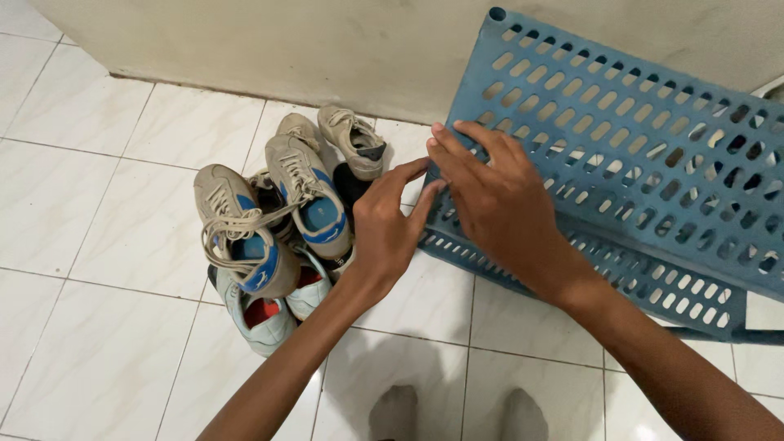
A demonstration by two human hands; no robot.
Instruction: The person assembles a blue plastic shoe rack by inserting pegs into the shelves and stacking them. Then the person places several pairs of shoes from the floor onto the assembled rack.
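A blue perforated plastic shelf panel (637, 139) leans tilted at the right, over a second blue panel (653, 286) lower down. My right hand (490, 196) lies flat on the upper panel's left edge, fingers spread over the holes. My left hand (388, 224) reaches up beside it, fingertips touching that same left edge. Neither hand wraps around anything. A heap of shoes (278, 220) lies just left of my left hand: beige sneakers with blue insoles on top, pale blue ones with red insoles beneath.
White tiled floor (98, 327) runs all around. A cream wall (245, 41) stands close behind the shoes and shelf. My two feet (457, 412) show at the bottom edge. One beige sneaker (353, 139) lies apart near the wall.
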